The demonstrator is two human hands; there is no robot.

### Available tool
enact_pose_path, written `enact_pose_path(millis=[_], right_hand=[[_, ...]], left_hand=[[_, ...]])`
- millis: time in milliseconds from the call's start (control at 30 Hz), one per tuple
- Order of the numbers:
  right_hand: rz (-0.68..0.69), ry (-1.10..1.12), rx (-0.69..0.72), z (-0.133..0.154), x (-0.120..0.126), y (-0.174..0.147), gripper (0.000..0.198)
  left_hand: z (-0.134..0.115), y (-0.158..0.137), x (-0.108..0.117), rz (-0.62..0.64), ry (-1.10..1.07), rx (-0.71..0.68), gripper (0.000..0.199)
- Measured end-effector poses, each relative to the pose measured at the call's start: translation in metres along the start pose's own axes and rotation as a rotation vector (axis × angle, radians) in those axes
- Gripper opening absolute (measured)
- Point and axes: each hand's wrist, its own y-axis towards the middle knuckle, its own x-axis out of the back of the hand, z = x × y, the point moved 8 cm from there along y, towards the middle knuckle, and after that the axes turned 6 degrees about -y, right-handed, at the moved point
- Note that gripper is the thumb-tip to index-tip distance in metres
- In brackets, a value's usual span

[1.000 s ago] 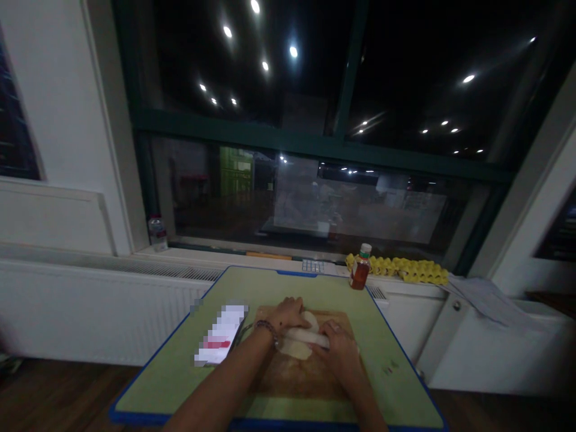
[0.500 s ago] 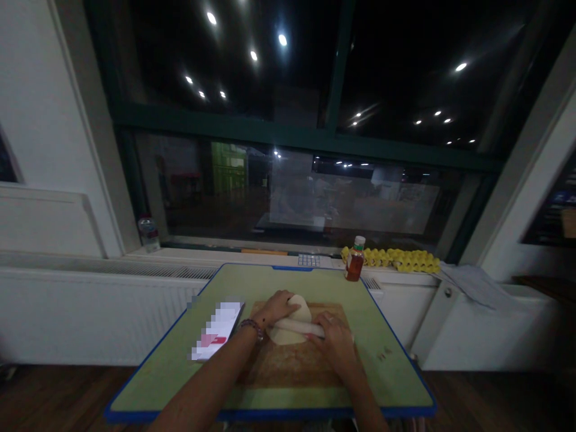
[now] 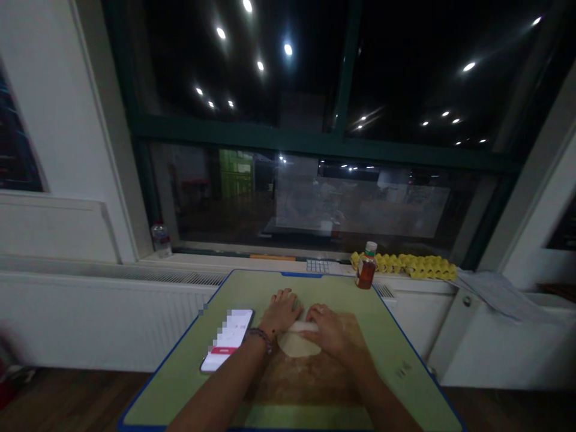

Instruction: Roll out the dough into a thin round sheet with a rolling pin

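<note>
A pale rolling pin (image 3: 304, 326) lies across a flat round of dough (image 3: 297, 345) on a brown wooden board (image 3: 310, 381). My left hand (image 3: 282, 309), with a beaded bracelet at the wrist, lies over the pin's left end, its fingers stretched forward and somewhat apart. Whether its palm touches the pin is hidden. My right hand (image 3: 327, 329) has its fingers curled over the pin's right part. The near part of the dough shows below the pin; its far part is mostly covered by the hands.
A lit phone (image 3: 231, 336) lies left of the board on the green, blue-edged table (image 3: 175, 396). A bottle of reddish liquid (image 3: 366, 267) stands at the far right corner. Behind are yellow egg trays (image 3: 405, 264), a clear bottle (image 3: 161, 241) and a radiator (image 3: 103, 318).
My left hand has released the far dough flap, which no longer shows raised, and its fingers now reach forward. The pin has moved away from me, and my right hand has shifted forward with it.
</note>
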Motion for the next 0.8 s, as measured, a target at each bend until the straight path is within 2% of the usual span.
enact_pose_path(millis=[67, 133, 267, 400, 533, 633, 800], right_hand=[[-0.066, 0.035, 0.008, -0.007, -0.001, 0.002, 0.021], [-0.092, 0.015, -0.046, -0.017, -0.003, 0.008, 0.021], [0.009, -0.153, -0.281, -0.038, -0.017, 0.03, 0.033], [0.022, -0.236, -0.398, -0.043, -0.028, 0.046, 0.036], [0.045, -0.284, -0.495, -0.05, -0.036, 0.051, 0.044], [0.076, -0.302, -0.484, -0.051, -0.039, 0.05, 0.044], [0.11, -0.319, -0.355, -0.04, -0.038, 0.044, 0.031]], left_hand=[[0.006, -0.003, -0.008, -0.005, 0.002, 0.044, 0.04], [0.009, -0.002, -0.011, -0.021, -0.001, 0.084, 0.041], [0.014, 0.0, -0.011, -0.062, 0.005, 0.175, 0.046], [0.019, -0.002, -0.01, -0.093, 0.034, 0.261, 0.047], [0.017, -0.006, -0.009, -0.125, 0.065, 0.264, 0.044], [0.014, -0.007, -0.008, -0.12, 0.071, 0.254, 0.044], [0.008, -0.008, -0.013, -0.029, 0.033, 0.177, 0.048]])
